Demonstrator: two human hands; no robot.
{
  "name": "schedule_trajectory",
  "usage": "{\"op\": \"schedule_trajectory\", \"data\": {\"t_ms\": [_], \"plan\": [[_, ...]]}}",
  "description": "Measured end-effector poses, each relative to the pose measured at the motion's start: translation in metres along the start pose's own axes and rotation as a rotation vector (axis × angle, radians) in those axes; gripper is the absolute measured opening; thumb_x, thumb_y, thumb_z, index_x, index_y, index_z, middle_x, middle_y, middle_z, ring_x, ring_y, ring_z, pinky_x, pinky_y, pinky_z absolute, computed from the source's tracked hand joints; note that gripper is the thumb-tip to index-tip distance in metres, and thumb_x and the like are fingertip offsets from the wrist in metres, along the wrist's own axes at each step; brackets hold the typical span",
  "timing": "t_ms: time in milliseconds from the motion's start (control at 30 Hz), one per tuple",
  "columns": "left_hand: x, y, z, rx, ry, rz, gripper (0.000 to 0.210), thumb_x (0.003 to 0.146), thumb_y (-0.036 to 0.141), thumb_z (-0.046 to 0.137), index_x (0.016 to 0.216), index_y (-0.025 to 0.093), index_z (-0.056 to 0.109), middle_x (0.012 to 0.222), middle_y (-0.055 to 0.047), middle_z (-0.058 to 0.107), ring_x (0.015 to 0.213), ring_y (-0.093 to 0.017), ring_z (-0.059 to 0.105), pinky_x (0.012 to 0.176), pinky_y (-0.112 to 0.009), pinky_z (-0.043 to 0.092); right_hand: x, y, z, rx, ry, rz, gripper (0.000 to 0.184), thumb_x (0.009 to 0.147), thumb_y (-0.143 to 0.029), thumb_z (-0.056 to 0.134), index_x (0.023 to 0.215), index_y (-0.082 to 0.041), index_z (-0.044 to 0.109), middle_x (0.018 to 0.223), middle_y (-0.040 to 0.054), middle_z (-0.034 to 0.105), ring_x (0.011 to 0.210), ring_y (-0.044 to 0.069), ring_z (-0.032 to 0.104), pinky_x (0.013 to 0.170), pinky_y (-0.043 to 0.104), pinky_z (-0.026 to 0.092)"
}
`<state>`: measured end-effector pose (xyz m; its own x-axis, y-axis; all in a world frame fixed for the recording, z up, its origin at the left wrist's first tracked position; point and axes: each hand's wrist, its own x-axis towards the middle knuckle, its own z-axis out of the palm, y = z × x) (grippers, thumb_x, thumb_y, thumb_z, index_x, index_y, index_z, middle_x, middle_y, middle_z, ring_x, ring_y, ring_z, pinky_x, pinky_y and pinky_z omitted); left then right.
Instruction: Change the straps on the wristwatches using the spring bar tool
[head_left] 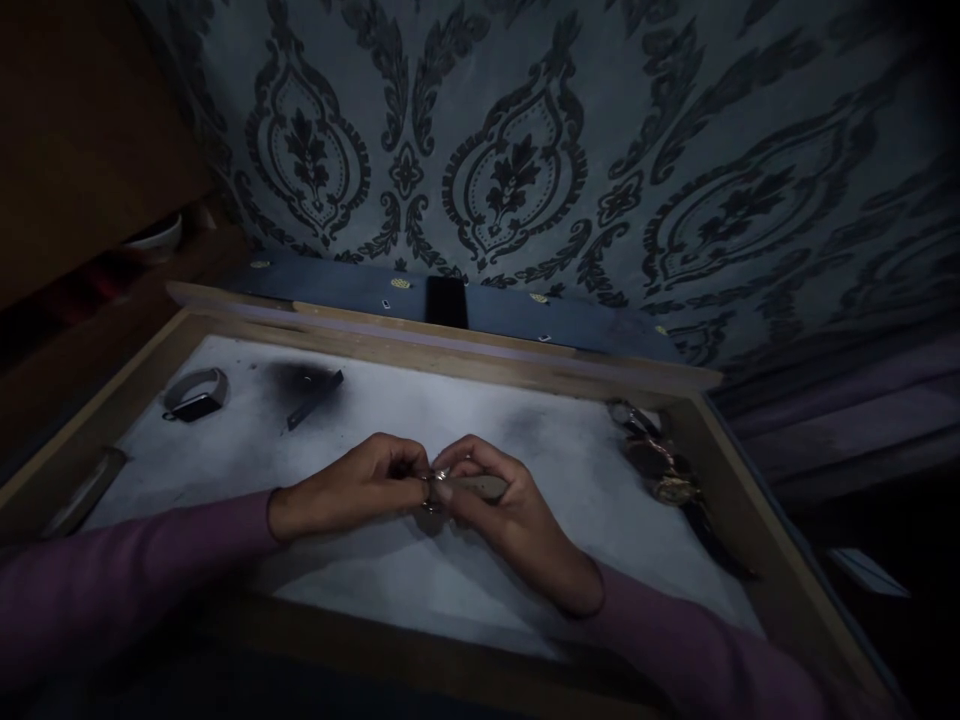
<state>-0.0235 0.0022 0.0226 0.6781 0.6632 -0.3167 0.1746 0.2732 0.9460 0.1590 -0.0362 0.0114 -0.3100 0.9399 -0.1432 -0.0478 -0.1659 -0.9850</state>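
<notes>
Both hands meet over the middle of a shallow wooden drawer lined with white (360, 580). My right hand (517, 510) is closed around a small watch (484, 487), whose pale grey strap lies between thumb and fingers. A shiny metal part glints where the fingertips of both hands come together. From the left, my left hand (360, 485) pinches the metal end with thumb and forefinger. Dim light and the fingers hide most of the watch's face and clasp.
Left in the drawer lie a smartwatch with a grey band (199, 395), a dark flat strip (313, 400) and a pale curved object (82, 495). Several watches (671, 485) lie along the right side. Behind the drawer, a black phone-like object (446, 302) rests against the patterned wall.
</notes>
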Motion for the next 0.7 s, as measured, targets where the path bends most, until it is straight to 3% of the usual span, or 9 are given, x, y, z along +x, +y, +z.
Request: {"op": "schedule_trajectory", "data": {"t_ms": [267, 500, 700], "plan": [[0.002, -0.01, 0.0, -0.301, -0.045, 0.007, 0.012, 0.078, 0.022, 0.062, 0.071, 0.014, 0.056, 0.068, 0.001, 0.055, 0.066, -0.011, 0.05, 0.067, -0.026, 0.038, 0.001, -0.005, -0.006, 0.142, -0.066, 0.021, 0.022, 0.082, -0.032, 0.072, 0.088, -0.019, 0.056, 0.063, -0.0063, 0.055, 0.054, 0.008, 0.05, 0.052, 0.02, 0.039], [0.001, -0.008, -0.004, -0.24, -0.078, 0.048, 0.012, 0.08, 0.024, 0.063, 0.078, 0.013, 0.061, 0.075, -0.001, 0.058, 0.072, -0.012, 0.051, 0.07, -0.026, 0.037, 0.0, -0.01, -0.008, 0.029, -0.086, -0.051, 0.021, 0.083, -0.034, 0.069, 0.082, -0.018, 0.056, 0.062, -0.0045, 0.055, 0.055, 0.009, 0.049, 0.053, 0.022, 0.039], [0.003, -0.01, 0.003, -0.361, -0.027, 0.03, 0.006, 0.07, 0.019, 0.061, 0.07, 0.014, 0.057, 0.065, 0.002, 0.053, 0.063, -0.011, 0.046, 0.063, -0.026, 0.034, -0.001, -0.01, -0.007, 0.006, -0.065, -0.093, 0.019, 0.085, -0.032, 0.067, 0.08, -0.019, 0.055, 0.063, -0.0045, 0.055, 0.054, 0.008, 0.05, 0.053, 0.022, 0.041]]}}
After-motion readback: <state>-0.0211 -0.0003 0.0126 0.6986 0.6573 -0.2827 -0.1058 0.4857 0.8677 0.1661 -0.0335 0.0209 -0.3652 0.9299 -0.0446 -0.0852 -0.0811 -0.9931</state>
